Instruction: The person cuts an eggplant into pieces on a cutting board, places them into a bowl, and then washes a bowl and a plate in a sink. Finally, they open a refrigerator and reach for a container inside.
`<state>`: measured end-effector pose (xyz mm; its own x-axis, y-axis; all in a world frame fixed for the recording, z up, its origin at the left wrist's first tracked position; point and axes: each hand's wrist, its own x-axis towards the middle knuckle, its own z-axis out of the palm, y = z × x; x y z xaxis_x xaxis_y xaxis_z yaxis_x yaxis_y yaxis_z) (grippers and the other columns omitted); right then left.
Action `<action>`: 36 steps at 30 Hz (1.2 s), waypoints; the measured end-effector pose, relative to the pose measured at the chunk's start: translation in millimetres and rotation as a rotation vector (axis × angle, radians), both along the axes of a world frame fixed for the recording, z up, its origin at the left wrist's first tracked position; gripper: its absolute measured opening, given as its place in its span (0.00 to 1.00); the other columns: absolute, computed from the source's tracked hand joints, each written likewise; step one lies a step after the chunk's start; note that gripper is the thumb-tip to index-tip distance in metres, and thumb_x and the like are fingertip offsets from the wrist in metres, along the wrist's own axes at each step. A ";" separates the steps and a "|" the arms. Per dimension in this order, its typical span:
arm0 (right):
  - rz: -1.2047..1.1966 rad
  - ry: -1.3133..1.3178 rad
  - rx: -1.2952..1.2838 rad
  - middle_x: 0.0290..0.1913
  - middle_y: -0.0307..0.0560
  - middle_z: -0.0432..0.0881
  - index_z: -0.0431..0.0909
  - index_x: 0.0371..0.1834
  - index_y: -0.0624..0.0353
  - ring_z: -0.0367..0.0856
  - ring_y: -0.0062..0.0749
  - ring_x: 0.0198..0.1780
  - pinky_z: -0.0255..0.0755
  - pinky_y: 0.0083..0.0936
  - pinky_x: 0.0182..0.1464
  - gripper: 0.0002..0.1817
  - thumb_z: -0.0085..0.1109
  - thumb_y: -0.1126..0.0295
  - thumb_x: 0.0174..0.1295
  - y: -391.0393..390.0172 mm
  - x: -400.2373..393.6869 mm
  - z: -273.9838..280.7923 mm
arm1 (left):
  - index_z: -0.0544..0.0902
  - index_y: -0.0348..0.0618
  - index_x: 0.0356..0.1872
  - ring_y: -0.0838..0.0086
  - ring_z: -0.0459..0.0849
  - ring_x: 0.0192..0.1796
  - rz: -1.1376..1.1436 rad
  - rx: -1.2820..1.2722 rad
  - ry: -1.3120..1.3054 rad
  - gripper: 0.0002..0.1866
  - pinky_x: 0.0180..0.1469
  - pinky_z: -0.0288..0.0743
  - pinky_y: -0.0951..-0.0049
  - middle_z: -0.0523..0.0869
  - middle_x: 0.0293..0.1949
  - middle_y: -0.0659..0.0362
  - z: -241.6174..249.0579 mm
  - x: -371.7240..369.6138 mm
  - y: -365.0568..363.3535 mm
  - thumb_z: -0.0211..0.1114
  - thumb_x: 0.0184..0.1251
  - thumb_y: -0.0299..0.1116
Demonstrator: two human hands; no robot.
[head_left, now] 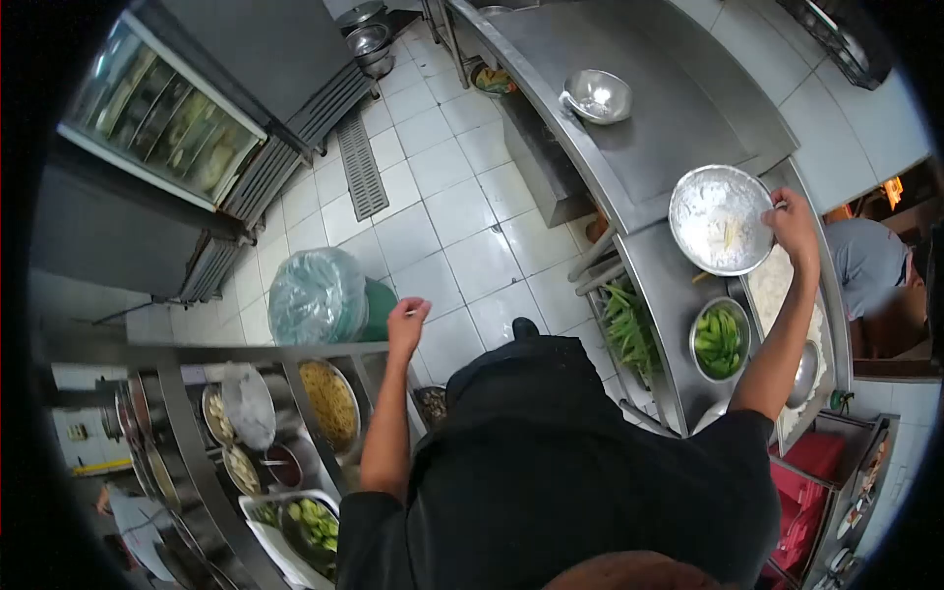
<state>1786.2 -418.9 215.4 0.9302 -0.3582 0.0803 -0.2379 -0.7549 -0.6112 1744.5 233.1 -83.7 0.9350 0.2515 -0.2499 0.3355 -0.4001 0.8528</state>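
My right hand [793,228] grips the right rim of a large steel bowl [721,218] filled with white flour and a few pale strips, held over the steel counter [649,147]. Just below it stands a smaller steel bowl of cut green vegetables [720,340]. My left hand [406,324] hangs loosely curled and empty over the edge of a steel shelf [295,350] on my left, touching nothing that I can see. My black-clad torso fills the lower middle.
An empty steel bowl [597,95] sits farther along the counter. Green beans [625,329] lie in a tray under the counter. The left shelf holds bowls of noodles [329,401], cucumber slices [313,523] and sauces. A bin with a plastic-wrapped top [317,297] stands on the tiled floor. Another person [870,270] is at right.
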 end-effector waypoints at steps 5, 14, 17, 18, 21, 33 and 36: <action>-0.084 0.020 0.048 0.24 0.42 0.77 0.77 0.35 0.64 0.76 0.27 0.23 0.68 0.27 0.24 0.11 0.61 0.77 0.47 5.3 107.1 -2.2 | 0.85 0.37 0.44 0.68 0.83 0.35 -0.251 0.021 -0.320 0.16 0.40 0.77 0.68 0.87 0.40 0.52 69.9 152.8 -85.6 0.75 0.59 0.37; -0.451 0.004 0.197 0.22 0.37 0.75 0.77 0.35 0.62 0.70 0.21 0.18 0.61 0.22 0.20 0.08 0.61 0.78 0.50 59.5 171.3 -5.3 | 0.81 0.40 0.46 0.52 0.79 0.51 -0.711 0.028 -0.751 0.19 0.56 0.73 0.57 0.84 0.45 0.52 92.3 406.5 -257.7 0.75 0.54 0.34; -0.630 -0.020 0.134 0.20 0.36 0.73 0.77 0.35 0.62 0.67 0.19 0.16 0.58 0.21 0.19 0.08 0.60 0.78 0.51 81.1 148.7 9.9 | 0.79 0.41 0.44 0.53 0.80 0.50 -0.770 0.059 -0.758 0.18 0.52 0.76 0.56 0.84 0.44 0.52 77.3 448.5 -291.9 0.74 0.54 0.33; -0.673 -0.025 0.164 0.20 0.36 0.73 0.77 0.35 0.61 0.67 0.19 0.16 0.56 0.21 0.18 0.08 0.61 0.78 0.51 84.9 136.3 11.1 | 0.79 0.40 0.44 0.52 0.80 0.50 -0.831 0.064 -0.722 0.18 0.51 0.76 0.55 0.84 0.44 0.51 76.8 456.8 -295.5 0.74 0.54 0.33; -0.818 -0.057 0.207 0.20 0.35 0.74 0.77 0.35 0.60 0.65 0.18 0.15 0.54 0.21 0.18 0.08 0.61 0.77 0.51 106.5 116.2 9.9 | 0.80 0.42 0.38 0.54 0.83 0.46 -0.956 0.035 -0.668 0.13 0.46 0.77 0.54 0.86 0.39 0.52 75.4 482.0 -304.7 0.73 0.55 0.31; -0.975 -0.023 0.684 0.23 0.30 0.72 0.76 0.37 0.55 0.65 0.16 0.17 0.58 0.17 0.18 0.08 0.63 0.71 0.56 143.9 259.3 -150.2 | 0.85 0.38 0.33 0.79 0.83 0.30 -1.014 -0.317 -0.408 0.05 0.36 0.77 0.77 0.87 0.27 0.60 160.8 676.2 -251.7 0.71 0.57 0.26; -0.988 0.025 0.632 0.20 0.34 0.69 0.74 0.38 0.59 0.67 0.20 0.16 0.60 0.22 0.16 0.08 0.61 0.73 0.55 147.2 340.5 -193.2 | 0.84 0.37 0.32 0.81 0.80 0.30 -0.763 -0.228 -0.462 0.05 0.35 0.75 0.78 0.85 0.27 0.63 174.5 770.4 -171.3 0.72 0.58 0.26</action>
